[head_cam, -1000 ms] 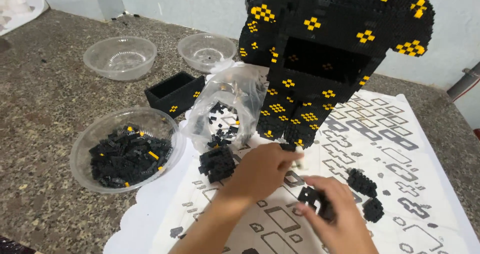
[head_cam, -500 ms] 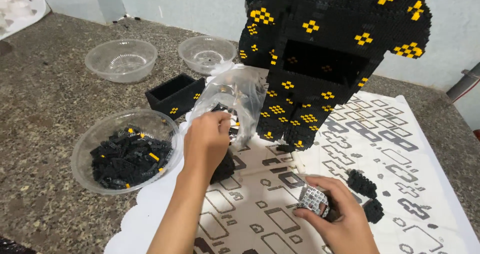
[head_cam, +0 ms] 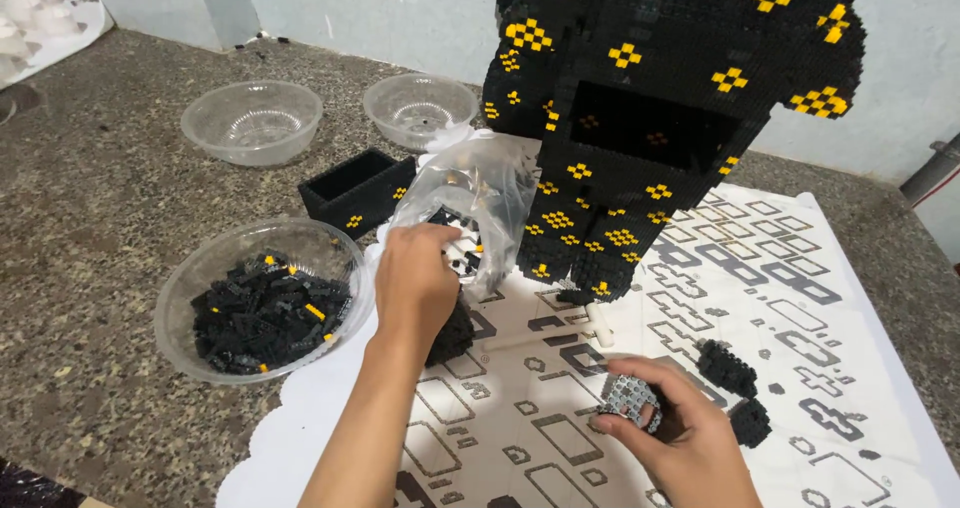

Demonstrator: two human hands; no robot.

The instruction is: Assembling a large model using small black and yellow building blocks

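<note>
Two hands: plastic bag (head_cam: 480, 193), brick piece (head_cam: 630, 401)

Left hand (head_cam: 415, 273) reaches far forward on a long, straight forearm, back of the hand up, fingers curled down and pinched together at the tips. Right hand (head_cam: 672, 430) sits low and near the body, palm turned inward, thumb and fingers (head_cam: 620, 433) cupped closed.

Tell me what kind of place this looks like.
Probably a home hobby bench: a speckled stone countertop against a plain wall, holding a big black-and-yellow brick model, a clear bowl of loose black bricks, and a printed instruction sheet.
</note>
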